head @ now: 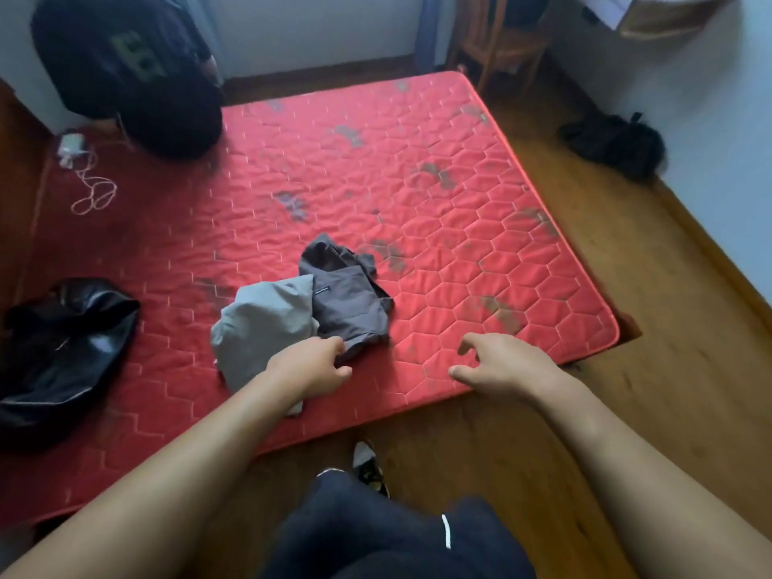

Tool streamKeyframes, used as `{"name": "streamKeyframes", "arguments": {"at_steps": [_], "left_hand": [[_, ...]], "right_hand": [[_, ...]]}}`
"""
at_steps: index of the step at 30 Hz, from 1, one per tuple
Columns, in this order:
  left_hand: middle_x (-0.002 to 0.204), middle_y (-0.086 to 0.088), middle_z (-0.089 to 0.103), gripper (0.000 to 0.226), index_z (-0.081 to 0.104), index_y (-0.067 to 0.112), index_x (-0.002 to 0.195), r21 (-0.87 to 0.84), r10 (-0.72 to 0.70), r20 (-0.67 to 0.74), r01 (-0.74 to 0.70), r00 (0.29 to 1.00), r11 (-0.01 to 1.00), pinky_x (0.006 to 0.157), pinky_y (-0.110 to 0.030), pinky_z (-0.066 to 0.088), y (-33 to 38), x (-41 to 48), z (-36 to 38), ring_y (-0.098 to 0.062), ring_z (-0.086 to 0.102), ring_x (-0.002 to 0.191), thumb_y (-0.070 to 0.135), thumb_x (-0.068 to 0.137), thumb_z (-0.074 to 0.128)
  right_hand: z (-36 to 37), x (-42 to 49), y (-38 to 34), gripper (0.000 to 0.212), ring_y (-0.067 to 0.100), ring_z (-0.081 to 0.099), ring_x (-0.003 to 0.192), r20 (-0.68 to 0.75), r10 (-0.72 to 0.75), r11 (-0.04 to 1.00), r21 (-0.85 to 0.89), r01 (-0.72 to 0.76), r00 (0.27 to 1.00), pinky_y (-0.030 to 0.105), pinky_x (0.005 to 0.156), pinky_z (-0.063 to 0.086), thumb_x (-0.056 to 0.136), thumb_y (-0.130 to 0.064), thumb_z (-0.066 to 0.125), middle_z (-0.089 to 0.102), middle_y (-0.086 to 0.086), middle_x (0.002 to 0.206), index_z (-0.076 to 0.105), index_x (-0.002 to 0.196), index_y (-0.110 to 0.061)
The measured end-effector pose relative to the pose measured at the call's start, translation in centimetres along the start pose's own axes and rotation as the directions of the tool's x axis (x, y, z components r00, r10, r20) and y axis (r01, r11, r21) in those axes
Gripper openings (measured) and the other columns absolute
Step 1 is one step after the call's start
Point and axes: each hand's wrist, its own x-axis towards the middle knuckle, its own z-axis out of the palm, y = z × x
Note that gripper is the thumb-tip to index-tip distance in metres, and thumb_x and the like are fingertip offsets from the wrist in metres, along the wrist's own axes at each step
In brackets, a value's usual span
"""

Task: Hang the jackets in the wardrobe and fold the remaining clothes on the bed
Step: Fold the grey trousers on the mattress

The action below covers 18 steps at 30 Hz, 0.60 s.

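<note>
Head view: at the bottom of the frame are the wearer's dark trousers [376,532] and one shoe [369,465] on the wood floor [668,369]. Both bare forearms reach up from the lower corners toward the bed [459,244], a red quilted mattress with dark stains.

The left hand [311,365] lies over the lower edge of a crumpled light grey garment [263,323]. Its fingers [336,344] curl down where that garment meets a dark grey garment [346,290]; I cannot tell whether they pinch any cloth. The right hand [501,365] is above bare mattress near the bed's front edge, right of the clothes and apart from them, its fingers [468,342] loosely bent, spread and holding nothing.

The two grey garments lie heaped together at the centre of the frame, the light one overlapping the dark one's left side. A shiny black jacket [62,348] lies bunched at the left edge, well apart from them.

Farther back, at upper left, a white charger [71,146] with a looped cable [92,190] lies on the bed beside a person in black [125,64]. A black bag [614,144] sits on the floor at upper right, and a wooden chair [501,39] stands at the top.
</note>
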Motion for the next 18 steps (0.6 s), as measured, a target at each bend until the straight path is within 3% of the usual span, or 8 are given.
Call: {"name": "streamKeyframes", "arguments": {"at_steps": [5, 11, 15, 18], "left_hand": [[0.12, -0.007, 0.063, 0.035, 0.053, 0.025, 0.117, -0.058, -0.127, 0.052, 0.13, 0.991, 0.99, 0.09, -0.044, 0.052, -1.9, 2.9, -0.9, -0.03, 0.061, 0.11, 0.049, 0.093, 0.052], [0.129, -0.006, 0.056, 0.045, 0.05, 0.027, 0.133, -0.141, -0.359, 0.094, 0.369, 0.929, 0.919, 0.089, -0.043, 0.05, -4.7, 3.6, 1.3, -0.032, 0.059, 0.118, 0.047, 0.093, 0.049], [0.132, -0.005, 0.053, 0.047, 0.047, 0.029, 0.138, -0.192, -0.458, 0.18, 0.488, 0.87, 0.851, 0.092, -0.045, 0.051, -7.9, 4.7, 4.7, -0.032, 0.058, 0.12, 0.047, 0.094, 0.048], [0.136, -0.007, 0.048, 0.048, 0.045, 0.029, 0.141, -0.194, -0.496, 0.264, 0.549, 0.827, 0.813, 0.089, -0.045, 0.048, -10.8, 6.3, 8.4, -0.034, 0.056, 0.122, 0.045, 0.096, 0.048]], "right_hand": [[-1.4, 6.5, -2.1, 0.056, 0.022, 0.061, 0.118, 0.095, -0.126, 0.989, -0.064, 0.132, 0.987, 0.043, 0.094, 0.053, 0.085, -0.066, 0.052, 0.064, -0.001, 0.132, 0.057, 0.129, -0.032], [-2.0, 15.4, -6.2, 0.044, 0.027, 0.062, 0.111, 0.222, -0.323, 0.902, -0.221, 0.371, 0.92, 0.042, 0.088, 0.052, 0.089, -0.06, 0.052, 0.066, 0.003, 0.122, 0.059, 0.119, -0.028], [1.0, 21.2, -10.4, 0.032, 0.03, 0.063, 0.106, 0.304, -0.428, 0.837, -0.221, 0.5, 0.851, 0.04, 0.084, 0.051, 0.091, -0.055, 0.054, 0.067, 0.007, 0.112, 0.056, 0.103, -0.025], [6.0, 25.5, -13.4, 0.038, 0.032, 0.061, 0.11, 0.349, -0.462, 0.813, -0.2, 0.547, 0.815, 0.043, 0.089, 0.051, 0.092, -0.053, 0.054, 0.065, 0.01, 0.116, 0.059, 0.113, -0.021]]}}
